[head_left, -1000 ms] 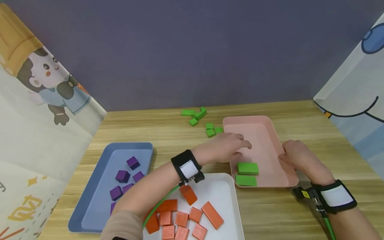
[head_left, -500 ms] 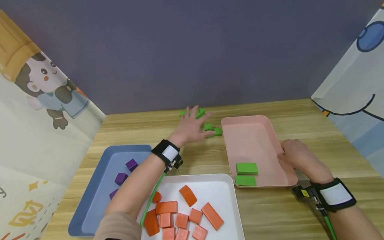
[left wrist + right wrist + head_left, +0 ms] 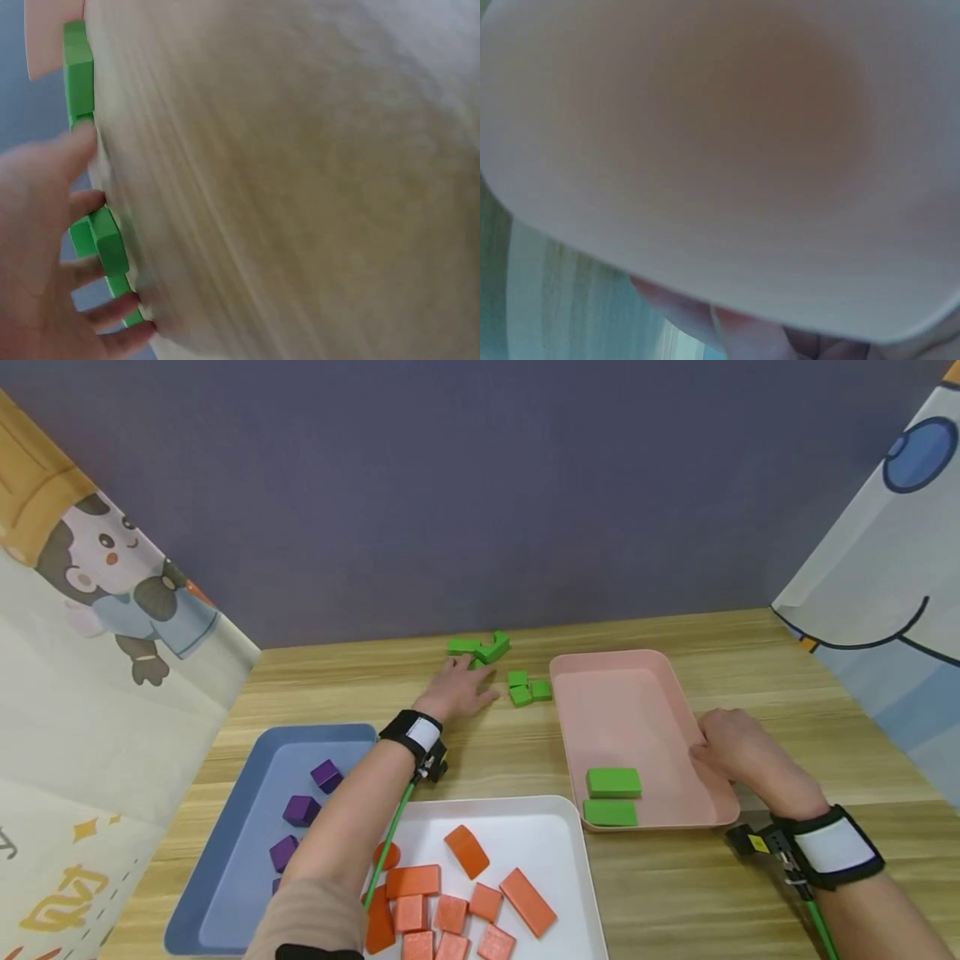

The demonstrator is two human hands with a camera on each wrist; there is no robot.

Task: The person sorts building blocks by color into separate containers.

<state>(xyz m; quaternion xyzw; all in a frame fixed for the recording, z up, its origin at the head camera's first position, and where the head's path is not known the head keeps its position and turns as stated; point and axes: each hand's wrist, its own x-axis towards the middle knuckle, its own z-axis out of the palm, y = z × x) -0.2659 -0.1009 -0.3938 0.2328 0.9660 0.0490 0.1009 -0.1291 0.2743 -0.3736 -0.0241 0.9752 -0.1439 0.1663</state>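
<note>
At the back of the table my left hand (image 3: 459, 687) reaches over the green blocks with its fingers spread. Its fingertips are right at a small green block, partly covered by them, in front of a long green block (image 3: 462, 646) and a notched green block (image 3: 493, 647). In the left wrist view the fingers of that hand overlap a green block (image 3: 110, 244). Several small green cubes (image 3: 540, 691) lie between this hand and the pink tray (image 3: 615, 718). My right hand (image 3: 750, 756) grips the tray's right rim. Two green rectangular blocks (image 3: 613, 782) lie in its near end.
A white tray (image 3: 558, 852) holding several orange blocks (image 3: 528, 902) stands at the front, partly under the left forearm. Left of it is a blue tray (image 3: 225, 877) with several purple cubes (image 3: 302, 811). A dark wall (image 3: 510, 502) rises behind the table.
My left hand has moved from over the pink tray leftward to the green blocks at the back, its fingers lowering toward them. The right hand keeps its grip on the tray rim.
</note>
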